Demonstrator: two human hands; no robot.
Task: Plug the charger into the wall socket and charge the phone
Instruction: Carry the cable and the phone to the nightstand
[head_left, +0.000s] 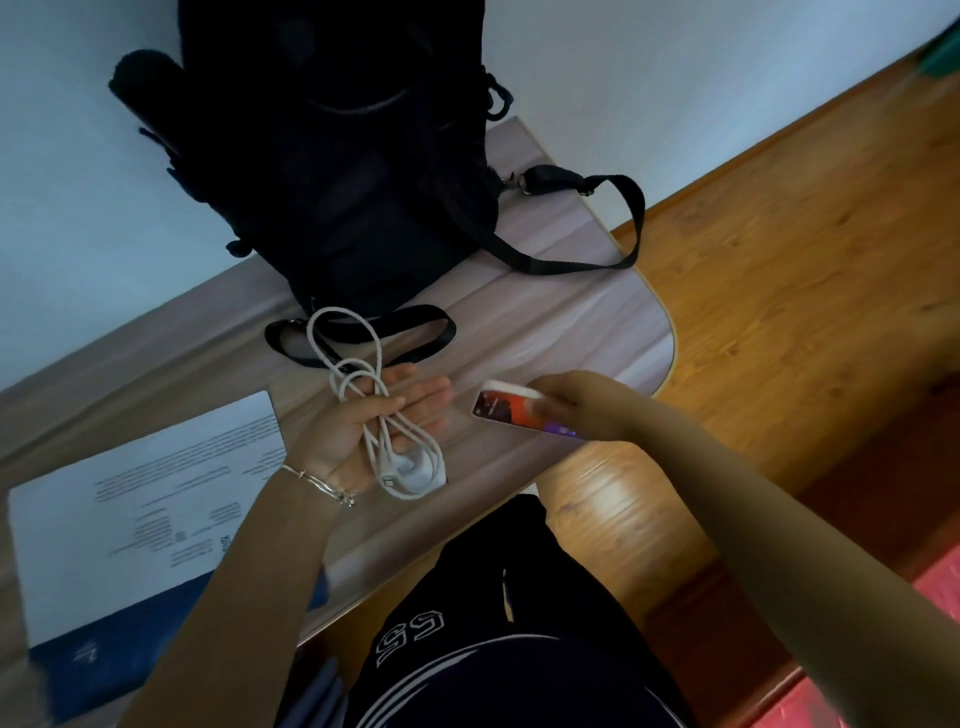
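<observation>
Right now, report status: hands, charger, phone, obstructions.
Left hand palm-up, thumb pinning coiled white charger. Right hand grips phone, screen lit. Nothing plugged; no wall socket in view. Black backpack stands beyond, on table.

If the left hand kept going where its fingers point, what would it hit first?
Likely the phone in the right hand: the left hand, holding the charger cable, points its fingers at it, though depth is unclear.

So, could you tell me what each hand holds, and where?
The left hand holds the charger cable mid-coil; the right hand grips the phone by one end.
</observation>
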